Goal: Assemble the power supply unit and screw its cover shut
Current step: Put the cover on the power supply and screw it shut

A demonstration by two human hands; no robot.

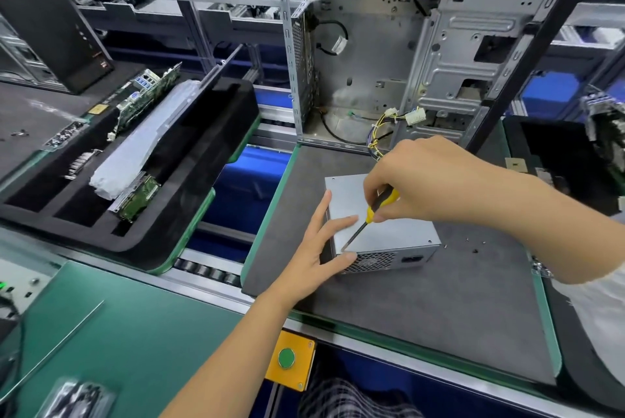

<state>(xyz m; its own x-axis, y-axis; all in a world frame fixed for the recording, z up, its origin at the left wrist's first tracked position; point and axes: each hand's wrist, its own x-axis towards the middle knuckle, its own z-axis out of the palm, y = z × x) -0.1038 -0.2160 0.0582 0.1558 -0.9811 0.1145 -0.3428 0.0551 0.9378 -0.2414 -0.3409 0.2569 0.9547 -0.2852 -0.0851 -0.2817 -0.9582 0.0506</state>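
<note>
Right hand (416, 181) pinches driver (373, 209), tip at PSU (382, 231) cover's corner nearest me. Left hand (318, 248), fingers spread, braces that corner so it can't slide.

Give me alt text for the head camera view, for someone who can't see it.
A person's right hand holds a yellow-handled screwdriver with its tip at the near left corner of a silver power supply unit, while the left hand steadies that corner. The unit sits on a grey mat before an open computer case; loose screws lie to its right.
</note>
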